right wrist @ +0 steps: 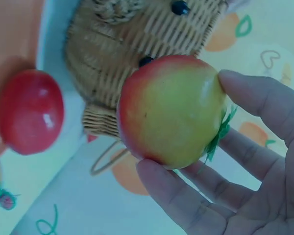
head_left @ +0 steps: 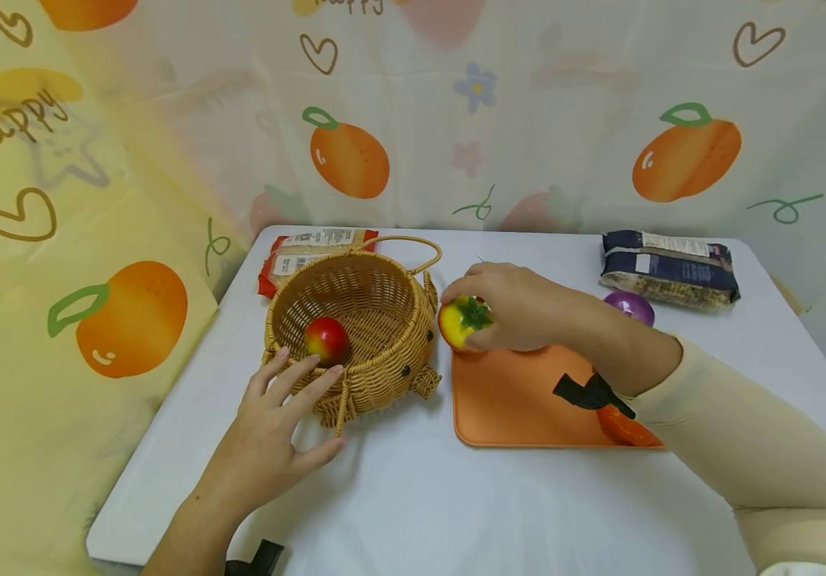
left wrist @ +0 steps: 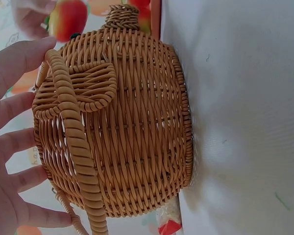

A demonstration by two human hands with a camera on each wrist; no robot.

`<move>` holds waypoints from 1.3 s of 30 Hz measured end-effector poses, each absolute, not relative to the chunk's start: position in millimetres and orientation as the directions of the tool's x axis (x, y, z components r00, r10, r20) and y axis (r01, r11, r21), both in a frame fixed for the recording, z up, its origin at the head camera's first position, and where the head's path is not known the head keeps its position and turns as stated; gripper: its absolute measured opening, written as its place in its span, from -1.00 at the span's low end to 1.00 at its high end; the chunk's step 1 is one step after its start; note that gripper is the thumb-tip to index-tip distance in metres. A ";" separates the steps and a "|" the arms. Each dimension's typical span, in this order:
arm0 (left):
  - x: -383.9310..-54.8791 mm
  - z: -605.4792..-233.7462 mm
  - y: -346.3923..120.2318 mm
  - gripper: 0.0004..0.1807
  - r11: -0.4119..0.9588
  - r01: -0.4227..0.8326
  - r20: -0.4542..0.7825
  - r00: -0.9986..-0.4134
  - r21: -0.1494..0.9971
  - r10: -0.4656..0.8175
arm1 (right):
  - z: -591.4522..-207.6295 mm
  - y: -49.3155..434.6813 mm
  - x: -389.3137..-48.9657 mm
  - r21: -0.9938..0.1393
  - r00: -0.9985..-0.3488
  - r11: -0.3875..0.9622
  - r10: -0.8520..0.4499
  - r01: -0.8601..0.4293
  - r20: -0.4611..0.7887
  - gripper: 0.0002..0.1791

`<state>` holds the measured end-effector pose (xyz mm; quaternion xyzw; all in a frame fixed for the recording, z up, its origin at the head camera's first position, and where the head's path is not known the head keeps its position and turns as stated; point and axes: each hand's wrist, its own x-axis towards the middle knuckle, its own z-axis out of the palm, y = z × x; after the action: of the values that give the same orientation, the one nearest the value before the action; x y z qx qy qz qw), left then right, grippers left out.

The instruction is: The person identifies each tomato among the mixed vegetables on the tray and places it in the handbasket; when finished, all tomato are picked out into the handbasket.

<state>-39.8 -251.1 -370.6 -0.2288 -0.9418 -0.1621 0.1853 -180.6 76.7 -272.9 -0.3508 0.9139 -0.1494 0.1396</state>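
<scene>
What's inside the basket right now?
One red and yellow fruit shows inside the basket. The woven floor is visible toward the far side; the near wall covers the floor closest to the left hand, so anything low there cannot be seen.

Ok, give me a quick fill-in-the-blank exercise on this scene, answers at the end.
Of the left hand and right hand, the one holding the leafy fruit is the ____.
The number of fruits showing inside the basket is ____.
In the head view, the board beside the basket is coloured ____.
The held fruit's leaves are coloured ____.

Missing words: right; one; orange; green.
</scene>
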 end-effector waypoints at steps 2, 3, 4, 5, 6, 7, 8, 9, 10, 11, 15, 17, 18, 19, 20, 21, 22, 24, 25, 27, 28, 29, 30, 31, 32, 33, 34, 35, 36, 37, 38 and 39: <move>-38.7 -370.1 -251.5 -0.06 0.844 0.491 0.426 -0.825 0.218 0.370 | -267.5 68.2 -184.5 -0.371 -0.717 0.708 -0.683 -0.601 -0.141 -0.39; -38.3 -370.0 -251.6 -0.06 0.843 0.492 0.428 -0.824 0.218 0.371 | -264.8 64.3 -186.2 -0.371 -0.715 0.703 -0.686 -0.607 -0.132 -0.39; -38.1 -369.8 -251.6 -0.07 0.843 0.492 0.429 -0.824 0.218 0.370 | -263.0 60.8 -188.1 -0.372 -0.714 0.699 -0.690 -0.611 -0.123 -0.38; -37.8 -369.8 -251.6 -0.07 0.843 0.492 0.429 -0.824 0.217 0.370 | -260.8 57.4 -189.7 -0.372 -0.712 0.693 -0.694 -0.618 -0.110 -0.38; -37.6 -369.7 -251.6 -0.07 0.844 0.491 0.428 -0.824 0.216 0.370 | -258.8 54.2 -191.1 -0.372 -0.708 0.686 -0.699 -0.626 -0.097 -0.39; -37.4 -369.5 -251.6 -0.07 0.845 0.489 0.428 -0.825 0.215 0.369 | -257.2 50.8 -192.5 -0.370 -0.706 0.679 -0.703 -0.634 -0.082 -0.39; -37.2 -369.4 -251.7 -0.06 0.846 0.488 0.427 -0.826 0.214 0.368 | -255.7 47.2 -193.5 -0.371 -0.707 0.678 -0.703 -0.635 -0.073 -0.39; -37.0 -369.1 -251.7 -0.06 0.847 0.486 0.428 -0.826 0.215 0.366 | -254.2 43.5 -194.2 -0.372 -0.709 0.676 -0.702 -0.636 -0.063 -0.38; -37.3 -368.9 -251.4 -0.06 0.848 0.485 0.426 -0.827 0.214 0.366 | -252.9 40.2 -194.6 -0.374 -0.715 0.678 -0.697 -0.632 -0.057 -0.38; -37.6 -368.7 -251.0 -0.06 0.847 0.486 0.425 -0.828 0.214 0.367 | -251.9 36.5 -194.9 -0.377 -0.719 0.681 -0.693 -0.628 -0.052 -0.37; -38.7 -367.7 -250.0 -0.06 0.843 0.492 0.425 -0.825 0.217 0.372 | -252.6 19.8 -196.7 -0.372 -0.729 0.694 -0.682 -0.617 -0.062 -0.36; -39.1 -367.7 -249.7 -0.07 0.842 0.494 0.427 -0.824 0.216 0.374 | -255.0 10.7 -198.2 -0.361 -0.723 0.692 -0.688 -0.625 -0.068 -0.35; -39.2 -367.8 -249.7 -0.07 0.842 0.494 0.428 -0.823 0.215 0.374 | -256.2 5.9 -198.8 -0.355 -0.720 0.692 -0.691 -0.629 -0.071 -0.35; -39.1 -368.0 -249.8 -0.07 0.844 0.492 0.428 -0.824 0.214 0.371 | -257.5 1.3 -199.5 -0.349 -0.714 0.687 -0.697 -0.637 -0.070 -0.34; -39.0 -368.2 -250.0 -0.07 0.846 0.489 0.428 -0.825 0.213 0.369 | -259.0 -3.6 -200.1 -0.342 -0.705 0.680 -0.706 -0.648 -0.068 -0.34; -38.7 -368.6 -250.2 -0.08 0.847 0.486 0.427 -0.827 0.214 0.366 | -260.6 -8.1 -200.5 -0.340 -0.698 0.674 -0.713 -0.656 -0.067 -0.34; -38.3 -369.0 -250.6 -0.08 0.849 0.482 0.424 -0.830 0.215 0.363 | -262.1 -12.6 -200.7 -0.337 -0.691 0.669 -0.720 -0.662 -0.072 -0.34; -37.2 -369.8 -251.4 -0.08 0.854 0.472 0.419 -0.836 0.219 0.355 | -265.5 -21.0 -200.7 -0.334 -0.673 0.659 -0.734 -0.674 -0.088 -0.35; -37.7 -370.4 -251.0 -0.08 0.854 0.471 0.416 -0.837 0.221 0.355 | -267.4 -23.0 -200.6 -0.332 -0.666 0.656 -0.739 -0.677 -0.102 -0.35; -38.7 -371.4 -250.2 -0.08 0.853 0.472 0.411 -0.839 0.223 0.357 | -272.1 -26.2 -200.4 -0.329 -0.655 0.659 -0.743 -0.677 -0.139 -0.34; -39.0 -371.8 -249.8 -0.08 0.852 0.473 0.409 -0.840 0.225 0.358 | -274.3 -27.4 -200.2 -0.327 -0.648 0.658 -0.745 -0.678 -0.156 -0.34; -39.2 -371.8 -249.3 -0.08 0.852 0.471 0.406 -0.841 0.228 0.357 | -276.9 -28.4 -200.1 -0.318 -0.640 0.656 -0.750 -0.685 -0.168 -0.34; -39.3 -371.8 -248.9 -0.08 0.853 0.468 0.400 -0.845 0.230 0.355 | -279.1 -29.2 -199.7 -0.310 -0.633 0.655 -0.753 -0.689 -0.180 -0.34; -39.2 -371.6 -248.7 -0.09 0.855 0.463 0.394 -0.849 0.233 0.352 | -281.2 -30.0 -199.6 -0.298 -0.626 0.651 -0.757 -0.698 -0.189 -0.33; -39.0 -371.4 -248.7 -0.09 0.856 0.460 0.389 -0.852 0.236 0.350 | -283.4 -30.9 -199.7 -0.289 -0.617 0.647 -0.762 -0.706 -0.196 -0.33; -38.7 -371.3 -248.8 -0.09 0.858 0.454 0.385 -0.856 0.239 0.345 | -285.3 -31.7 -199.9 -0.281 -0.609 0.640 -0.767 -0.715 -0.200 -0.33; -38.5 -371.2 -249.1 -0.09 0.861 0.448 0.382 -0.859 0.241 0.340 | -286.9 -32.8 -200.1 -0.274 -0.601 0.634 -0.773 -0.723 -0.204 -0.33; -38.3 -371.2 -249.4 -0.09 0.864 0.442 0.380 -0.862 0.242 0.335 | -288.8 -33.8 -200.6 -0.267 -0.594 0.629 -0.777 -0.730 -0.208 -0.33; -38.2 -371.4 -250.0 -0.09 0.865 0.439 0.379 -0.864 0.243 0.332 | -290.3 -34.7 -201.1 -0.261 -0.589 0.626 -0.780 -0.735 -0.211 -0.33; -38.3 -371.7 -250.4 -0.08 0.865 0.439 0.382 -0.863 0.244 0.330 | -292.0 -35.5 -201.7 -0.256 -0.584 0.622 -0.783 -0.740 -0.215 -0.34; -38.3 -372.1 -250.6 -0.08 0.864 0.440 0.385 -0.862 0.245 0.330 | -293.6 -36.2 -202.3 -0.252 -0.582 0.622 -0.783 -0.742 -0.221 -0.34; -38.5 -372.4 -250.7 -0.08 0.863 0.441 0.388 -0.861 0.246 0.329 | -294.8 -36.8 -202.8 -0.245 -0.583 0.624 -0.781 -0.742 -0.225 -0.35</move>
<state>-38.5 -250.7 -372.4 -0.2025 -0.9504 -0.1652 0.1688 -202.8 -36.8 -294.8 -0.4288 0.8875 -0.0625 0.1569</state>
